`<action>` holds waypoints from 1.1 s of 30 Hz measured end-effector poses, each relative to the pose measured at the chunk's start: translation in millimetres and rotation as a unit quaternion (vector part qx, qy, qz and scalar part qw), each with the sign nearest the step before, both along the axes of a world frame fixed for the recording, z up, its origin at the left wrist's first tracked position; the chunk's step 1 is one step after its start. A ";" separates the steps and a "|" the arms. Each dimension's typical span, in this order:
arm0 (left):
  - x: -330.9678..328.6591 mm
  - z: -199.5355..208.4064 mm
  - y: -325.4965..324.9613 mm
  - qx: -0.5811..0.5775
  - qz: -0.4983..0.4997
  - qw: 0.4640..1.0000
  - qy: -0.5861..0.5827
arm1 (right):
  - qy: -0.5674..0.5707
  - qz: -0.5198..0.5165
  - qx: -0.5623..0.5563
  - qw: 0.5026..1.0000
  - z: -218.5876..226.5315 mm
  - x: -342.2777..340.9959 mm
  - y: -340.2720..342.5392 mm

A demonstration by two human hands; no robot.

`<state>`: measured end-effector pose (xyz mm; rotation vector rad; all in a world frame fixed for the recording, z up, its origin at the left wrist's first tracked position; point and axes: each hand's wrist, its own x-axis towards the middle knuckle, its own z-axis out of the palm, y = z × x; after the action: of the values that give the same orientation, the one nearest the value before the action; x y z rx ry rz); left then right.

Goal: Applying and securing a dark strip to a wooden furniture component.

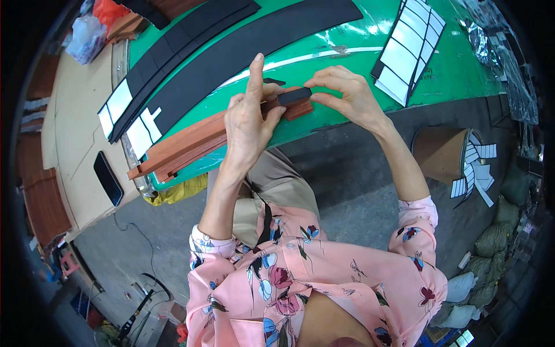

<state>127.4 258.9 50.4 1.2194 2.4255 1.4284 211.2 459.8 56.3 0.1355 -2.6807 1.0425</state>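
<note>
Reddish-brown wooden strips [188,141] lie slantwise across the near edge of the green table, one on top of another. My left hand [247,124] grips the upper strip near its right end. Its index finger points up, and the thumb rests beside a short black foam piece [295,95]. That piece lies along the end of the wood. My right hand [347,95] pinches the foam's right end between thumb and fingertips. Another small black piece [275,81] shows just behind my left fingers; most of it is hidden.
Long black foam sheets [254,49] lie across the green table [341,43]. A sheet of white-backed cut pieces [409,49] is at the far right. A phone [108,178] rests on the cardboard-covered surface [81,139] at left. A bin [437,151] with scraps stands right, near stacked sacks [491,237].
</note>
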 end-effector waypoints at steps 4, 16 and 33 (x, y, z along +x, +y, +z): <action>4.0 6.2 2.8 0.028 0.009 0.996 -0.080 | 0.048 -0.009 0.001 0.999 -5.8 0.6 -0.9; 2.9 0.2 2.4 -0.005 0.015 1.000 0.010 | 0.055 -0.024 0.032 0.998 -7.6 3.8 -3.7; 7.6 19.5 -68.7 0.140 -0.094 0.967 0.189 | -0.177 0.146 -0.306 0.924 60.9 -18.4 -70.0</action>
<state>135.0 190.2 69.9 1.8876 2.2866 1.6492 192.9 389.9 117.2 0.2477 -2.5156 2.1262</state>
